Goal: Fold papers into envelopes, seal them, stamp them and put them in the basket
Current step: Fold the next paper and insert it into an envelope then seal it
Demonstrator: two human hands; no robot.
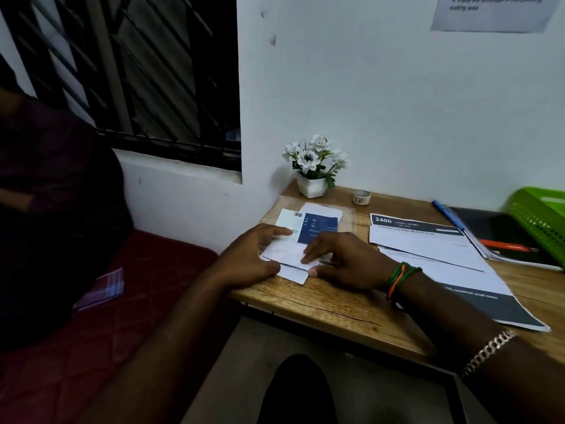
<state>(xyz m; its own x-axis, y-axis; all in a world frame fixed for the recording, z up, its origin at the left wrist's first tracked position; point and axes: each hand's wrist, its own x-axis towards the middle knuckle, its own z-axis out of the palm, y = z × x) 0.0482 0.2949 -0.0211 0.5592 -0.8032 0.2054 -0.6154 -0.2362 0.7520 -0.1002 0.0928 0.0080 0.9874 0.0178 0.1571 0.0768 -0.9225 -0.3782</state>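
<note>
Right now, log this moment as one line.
step: folding | left hand: pressing folded paper | right hand: creasing it | green basket: far right | table

— What stands at the back corner of the desk (351,304)?

— A white pot of white flowers (315,166), against the wall. Just to its right, apart from it, sits a small round cup (361,197).

— And further right?

— A blue pen (448,214) lies slanted on the wood, beside a dark folder with an orange strip (501,240).

— On the wall?

— A printed notice (492,12), top right, its text too blurred to read. A barred window (137,71) is on the left, dark behind.

— Below the window?

— A red quilted mattress (107,301) with a folded checked cloth (102,289) on it.
</note>
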